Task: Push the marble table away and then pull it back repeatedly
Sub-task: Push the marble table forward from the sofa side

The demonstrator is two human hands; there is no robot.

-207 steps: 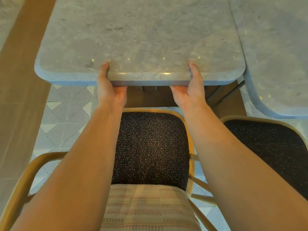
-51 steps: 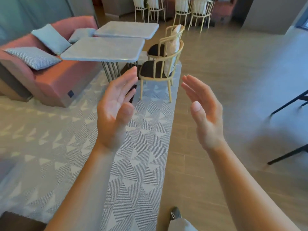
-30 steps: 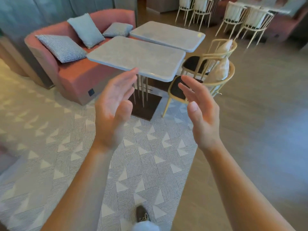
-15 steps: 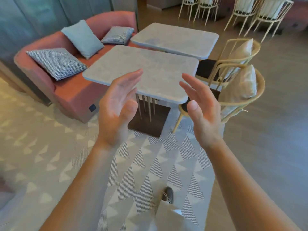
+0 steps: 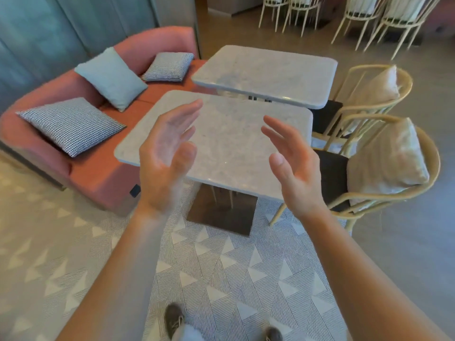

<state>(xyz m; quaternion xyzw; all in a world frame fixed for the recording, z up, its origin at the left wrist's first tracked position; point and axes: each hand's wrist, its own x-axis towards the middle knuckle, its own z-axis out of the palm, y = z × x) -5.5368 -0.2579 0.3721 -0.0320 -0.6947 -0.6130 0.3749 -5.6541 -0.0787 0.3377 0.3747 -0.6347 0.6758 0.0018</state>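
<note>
A grey marble table [image 5: 229, 141] with rounded corners stands on a dark square base [image 5: 221, 212] on the patterned rug. My left hand [image 5: 165, 158] and my right hand [image 5: 293, 166] are raised in front of me, palms facing each other, fingers apart. Both hands hold nothing. They hover in the air between me and the table's near edge and do not touch it. A second marble table [image 5: 268, 72] stands just behind the first.
A pink sofa [image 5: 98, 168] with cushions sits left of the tables. Two yellow chairs [image 5: 384, 168] with pillows stand on the right. More chairs [image 5: 357, 16] line the back. My shoes [image 5: 174, 321] are on the patterned rug [image 5: 221, 267]; wood floor lies to the right.
I have walked closer to the near marble table, which now looks larger and sits behind my raised hands. Both hands stay open and empty, held in the same pose.
</note>
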